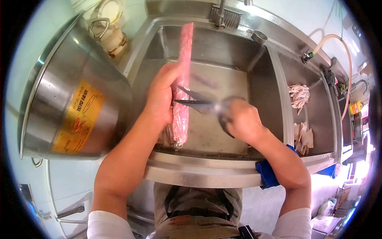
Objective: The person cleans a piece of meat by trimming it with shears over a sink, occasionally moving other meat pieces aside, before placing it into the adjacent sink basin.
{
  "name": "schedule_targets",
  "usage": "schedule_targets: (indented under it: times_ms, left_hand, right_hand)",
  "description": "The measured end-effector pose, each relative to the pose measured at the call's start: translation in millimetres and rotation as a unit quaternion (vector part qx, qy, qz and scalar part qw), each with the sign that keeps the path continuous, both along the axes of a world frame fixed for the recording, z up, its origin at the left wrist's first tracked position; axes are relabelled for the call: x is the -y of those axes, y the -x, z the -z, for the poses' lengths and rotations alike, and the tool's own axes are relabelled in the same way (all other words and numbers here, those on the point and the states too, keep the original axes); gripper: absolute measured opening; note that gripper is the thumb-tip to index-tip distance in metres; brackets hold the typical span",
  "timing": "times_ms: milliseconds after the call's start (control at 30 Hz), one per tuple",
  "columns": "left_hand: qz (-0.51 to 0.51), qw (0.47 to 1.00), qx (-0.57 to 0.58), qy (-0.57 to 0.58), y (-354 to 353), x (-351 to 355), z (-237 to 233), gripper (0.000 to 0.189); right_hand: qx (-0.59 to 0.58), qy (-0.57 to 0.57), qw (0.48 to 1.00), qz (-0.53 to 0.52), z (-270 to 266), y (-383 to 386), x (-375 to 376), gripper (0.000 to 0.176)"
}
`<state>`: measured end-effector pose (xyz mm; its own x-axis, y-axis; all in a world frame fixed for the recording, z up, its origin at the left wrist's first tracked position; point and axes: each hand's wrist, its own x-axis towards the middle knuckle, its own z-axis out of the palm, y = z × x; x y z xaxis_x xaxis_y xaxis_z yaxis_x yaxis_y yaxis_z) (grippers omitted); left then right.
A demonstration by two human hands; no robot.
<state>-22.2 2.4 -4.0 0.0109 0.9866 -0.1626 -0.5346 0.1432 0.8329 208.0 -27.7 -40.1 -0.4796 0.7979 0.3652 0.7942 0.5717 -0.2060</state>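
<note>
A long pink piece of meat point(184, 55), shiny as if wet or wrapped in film, stands nearly lengthwise over the steel sink point(223, 151). My left hand point(162, 93) is closed around its middle from the left side. In my right hand point(243, 119) is a pair of scissors point(201, 104), gripped by the handles. Their blades are spread apart and point left, with the tips overlapping the meat just beside my left hand. The handles are partly hidden by my blurred fingers. Behind the meat, the sink bottom looks wet.
At left stands a large steel pot point(59, 111) with a yellow label. Pale strips point(299, 95) and flat pale pieces point(304, 137) lie in the right-hand basin. A faucet point(221, 20) rises at the back, a hose point(346, 51) hangs right, and a blue cloth point(267, 174) drapes over the front edge.
</note>
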Motion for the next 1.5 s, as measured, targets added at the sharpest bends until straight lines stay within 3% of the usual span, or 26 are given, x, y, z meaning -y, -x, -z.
schedule_targets:
  times_ms: [233,333,433,533,733,833,967,1167,1267,1367,1500]
  left_hand:
    - [-0.006,1.0,-0.009,-0.008,-1,3,1,0.026]
    - [-0.006,1.0,0.006,0.008,0,3,-2,0.027]
    - [0.056,0.997,0.011,0.053,7,3,-7,0.028]
    - [0.073,0.996,0.004,0.053,11,0,-8,0.026]
    - [0.043,0.996,-0.019,0.082,11,-6,-10,0.044]
    - [0.067,0.995,0.047,0.064,10,-12,0,0.051]
    - [0.063,0.994,0.045,0.081,8,-9,-1,0.052]
    - [0.014,0.995,0.036,0.088,9,-7,-2,0.047]
    - [-0.016,0.997,0.006,0.079,8,-11,-5,0.043]
    - [-0.042,0.996,-0.016,0.074,9,-9,-6,0.043]
    - [-0.038,0.996,-0.026,0.081,10,-9,-5,0.046]
  right_hand:
    - [0.039,0.017,0.999,0.011,14,0,-4,0.025]
    - [0.014,0.019,1.0,-0.004,22,-4,-9,0.02]
    - [-0.089,0.118,0.989,0.012,30,-4,-10,0.007]
    - [-0.068,0.157,0.985,-0.006,17,-4,-9,0.012]
    - [-0.002,0.135,0.99,-0.042,-4,-2,1,0.023]
    - [0.025,0.079,0.995,-0.047,-3,-1,3,0.025]
    - [0.066,0.028,0.997,-0.037,13,1,1,0.024]
    - [0.051,0.041,0.997,-0.03,25,1,-5,0.02]
    - [-0.003,0.146,0.989,-0.028,28,-5,-6,0.012]
    - [-0.002,0.132,0.991,-0.037,14,1,0,0.026]
    - [0.024,0.07,0.997,-0.039,7,8,9,0.029]
